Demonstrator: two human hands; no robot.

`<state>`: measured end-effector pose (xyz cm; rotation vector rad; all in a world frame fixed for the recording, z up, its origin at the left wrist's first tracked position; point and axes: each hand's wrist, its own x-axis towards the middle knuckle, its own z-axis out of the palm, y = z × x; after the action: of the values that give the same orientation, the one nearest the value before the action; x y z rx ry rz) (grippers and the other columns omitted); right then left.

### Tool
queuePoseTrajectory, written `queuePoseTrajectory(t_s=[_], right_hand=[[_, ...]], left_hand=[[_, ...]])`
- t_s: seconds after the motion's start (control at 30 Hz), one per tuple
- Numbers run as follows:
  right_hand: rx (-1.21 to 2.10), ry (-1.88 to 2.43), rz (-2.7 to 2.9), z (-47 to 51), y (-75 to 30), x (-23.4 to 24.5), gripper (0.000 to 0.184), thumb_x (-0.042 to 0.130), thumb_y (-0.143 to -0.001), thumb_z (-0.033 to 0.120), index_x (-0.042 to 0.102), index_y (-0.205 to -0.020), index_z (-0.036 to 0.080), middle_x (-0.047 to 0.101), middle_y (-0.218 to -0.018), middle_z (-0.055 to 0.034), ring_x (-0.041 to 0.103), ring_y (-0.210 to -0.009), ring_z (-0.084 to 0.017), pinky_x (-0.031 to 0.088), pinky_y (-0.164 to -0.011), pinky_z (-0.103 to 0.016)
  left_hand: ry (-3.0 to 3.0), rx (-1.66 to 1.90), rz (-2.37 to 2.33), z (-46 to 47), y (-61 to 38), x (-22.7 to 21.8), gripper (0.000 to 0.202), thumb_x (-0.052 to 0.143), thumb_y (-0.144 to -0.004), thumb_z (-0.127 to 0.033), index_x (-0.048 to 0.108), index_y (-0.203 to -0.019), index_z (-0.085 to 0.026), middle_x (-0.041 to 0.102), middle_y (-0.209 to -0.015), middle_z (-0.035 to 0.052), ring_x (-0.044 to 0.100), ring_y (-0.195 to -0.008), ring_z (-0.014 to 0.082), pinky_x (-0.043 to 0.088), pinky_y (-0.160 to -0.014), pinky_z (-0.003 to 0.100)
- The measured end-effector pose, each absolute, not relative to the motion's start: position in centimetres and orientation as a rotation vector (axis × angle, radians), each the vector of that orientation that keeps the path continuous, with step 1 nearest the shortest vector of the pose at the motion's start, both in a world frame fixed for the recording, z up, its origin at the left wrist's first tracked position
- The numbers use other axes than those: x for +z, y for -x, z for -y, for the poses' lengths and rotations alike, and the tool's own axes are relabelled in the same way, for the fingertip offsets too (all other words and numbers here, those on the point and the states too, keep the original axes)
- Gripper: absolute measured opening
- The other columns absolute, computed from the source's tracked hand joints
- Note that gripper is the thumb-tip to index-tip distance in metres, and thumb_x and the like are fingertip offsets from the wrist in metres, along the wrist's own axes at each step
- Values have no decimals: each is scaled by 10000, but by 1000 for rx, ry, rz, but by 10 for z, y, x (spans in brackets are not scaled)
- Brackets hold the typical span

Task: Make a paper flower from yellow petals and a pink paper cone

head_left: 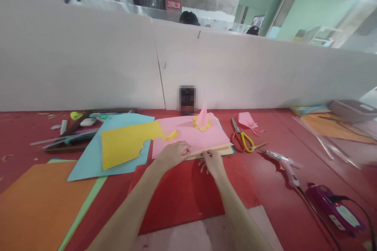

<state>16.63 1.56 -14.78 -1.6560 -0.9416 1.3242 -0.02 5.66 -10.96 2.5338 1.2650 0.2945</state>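
My left hand (176, 153) rests on the front edge of a pink sheet of paper (193, 136), its fingers bent and closed at that edge. Beside it, my right hand (214, 163) has thumb and forefinger pinched on the same front edge, with other fingers curled below. The sheet tops a small stack of coloured paper. On the sheet stand a pink paper cone (202, 117) and a yellow scalloped paper piece (201, 128) around its base. A yellow paper scrap (171, 135) lies left of them. Red paper (182, 204) lies under my wrists.
To the right are scissors (244, 137), a glue gun (284, 162), a purple power box (335, 208) and crumpled pink paper (247, 120). Yellow (123, 145), blue (88, 160) and orange sheets (44, 200) lie left, near a tool tray (73, 128). A white partition (103, 59) stands behind.
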Motion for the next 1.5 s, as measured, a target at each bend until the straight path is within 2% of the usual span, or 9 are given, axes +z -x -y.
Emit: queuePoseTrajectory(t_s=[0.13,0.37,0.53,0.67,0.9,1.27,1.5], right_hand=[[1310,1632,942,-17,-165,-153,201,362,-836,218,529,-779,123,614,-489,7,484,-251,-75,237,-236,-140],[1284,1614,970,-20,-165,-155,248,369,-844,308,520,-746,138,628,-492,-18,479,-244,-88,234,-234,-155],[1202,1590,989,-19,-164,-155,171,390,-806,197,480,-665,161,607,-446,8,380,-186,-62,205,-229,-165],[1113,1559,967,-12,-158,-147,171,384,-795,217,463,-649,175,601,-449,19,383,-193,-69,228,-236,-174],[969,1507,936,-3,-148,-136,179,410,-766,263,449,-605,196,561,-413,46,353,-198,-76,244,-249,-197],[819,1409,913,3,-146,-134,265,431,-825,332,418,-596,198,477,-398,71,383,-267,-64,302,-306,-179],[932,1167,1013,2,-147,-133,303,441,-848,430,457,-681,178,523,-473,58,415,-315,-57,319,-331,-173]], left_hand=[[-2554,278,-1288,-59,-1,-118,224,434,-837,-277,582,-985,-199,610,-1086,49,556,-989,184,425,-805,282],[-2595,210,-1273,-59,-2,-122,212,465,-837,-258,552,-1018,-186,600,-1073,66,544,-1008,200,397,-851,304],[-2585,138,-1318,-54,-7,-113,165,406,-846,-184,546,-932,-167,606,-976,69,577,-902,188,421,-738,281],[-2562,78,-1371,-52,-9,-106,147,390,-840,-177,537,-843,-164,606,-889,60,587,-810,185,408,-662,268],[-2522,17,-1434,-54,-8,-101,185,358,-833,-161,542,-838,-173,605,-887,49,572,-777,162,386,-640,245],[-2509,-3,-1460,-52,-9,-95,201,349,-847,-167,550,-846,-163,594,-873,57,575,-774,173,390,-638,258],[-2474,41,-1464,-51,-7,-93,221,347,-844,-179,567,-836,-164,615,-867,59,585,-751,174,397,-624,262]])
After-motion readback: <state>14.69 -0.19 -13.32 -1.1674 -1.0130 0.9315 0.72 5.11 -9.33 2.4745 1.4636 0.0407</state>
